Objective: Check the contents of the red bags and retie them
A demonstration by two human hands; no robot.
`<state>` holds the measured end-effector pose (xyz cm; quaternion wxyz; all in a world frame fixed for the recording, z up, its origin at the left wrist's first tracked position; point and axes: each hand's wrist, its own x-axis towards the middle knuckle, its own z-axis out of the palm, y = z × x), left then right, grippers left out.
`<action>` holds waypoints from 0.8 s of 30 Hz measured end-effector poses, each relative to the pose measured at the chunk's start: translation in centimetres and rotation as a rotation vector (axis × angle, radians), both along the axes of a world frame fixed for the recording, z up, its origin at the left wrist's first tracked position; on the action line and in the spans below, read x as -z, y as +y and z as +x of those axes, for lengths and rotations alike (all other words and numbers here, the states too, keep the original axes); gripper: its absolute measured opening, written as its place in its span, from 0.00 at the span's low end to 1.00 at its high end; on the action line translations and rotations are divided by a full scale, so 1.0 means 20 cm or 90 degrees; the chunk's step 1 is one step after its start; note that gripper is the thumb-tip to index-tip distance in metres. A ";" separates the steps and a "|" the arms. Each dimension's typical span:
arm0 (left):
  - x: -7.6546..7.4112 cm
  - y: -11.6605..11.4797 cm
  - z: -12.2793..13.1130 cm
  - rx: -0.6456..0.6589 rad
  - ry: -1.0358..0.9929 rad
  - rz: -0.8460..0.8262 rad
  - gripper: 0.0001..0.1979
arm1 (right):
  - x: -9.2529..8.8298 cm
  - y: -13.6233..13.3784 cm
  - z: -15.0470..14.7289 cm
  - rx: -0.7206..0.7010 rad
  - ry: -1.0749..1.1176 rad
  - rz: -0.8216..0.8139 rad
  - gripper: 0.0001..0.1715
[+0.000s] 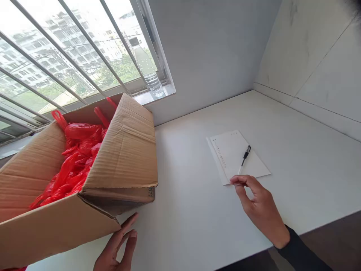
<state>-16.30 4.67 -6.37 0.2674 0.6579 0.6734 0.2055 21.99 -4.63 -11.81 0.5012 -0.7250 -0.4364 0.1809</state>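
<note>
My left hand (117,246) is beside the near corner of the cardboard box (126,150), its index finger stretched out against or very near the box's lower edge, thumb apart, nothing held. My right hand (258,205) has thumb and fingertips pinched together at the near edge of a white notebook (228,146). Whether a page corner is between those fingertips I cannot tell. The notebook lies flat, with small writing along its left side. On top rests a pen (246,152) with a black cap end and clear barrel, its lower end reaching close to my right fingers.
Several knotted red plastic bags (81,150) fill the box, whose flaps stand out. A clear water bottle (148,69) stands on the sill by the barred window (70,49). The white table (186,210) meets a grey wall behind and a tiled wall at right.
</note>
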 end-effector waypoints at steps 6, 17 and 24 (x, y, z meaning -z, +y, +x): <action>0.14 -0.03 0.11 0.042 0.009 0.133 0.34 | 0.05 0.00 0.19 0.049 -0.167 -0.043 0.15; 0.25 -0.05 0.14 0.020 -0.052 0.174 0.31 | 0.25 0.04 0.19 0.021 -0.290 -0.053 0.17; 0.33 -0.11 0.38 -0.027 -0.208 0.168 0.17 | 0.28 0.06 0.21 0.031 -0.343 -0.073 0.19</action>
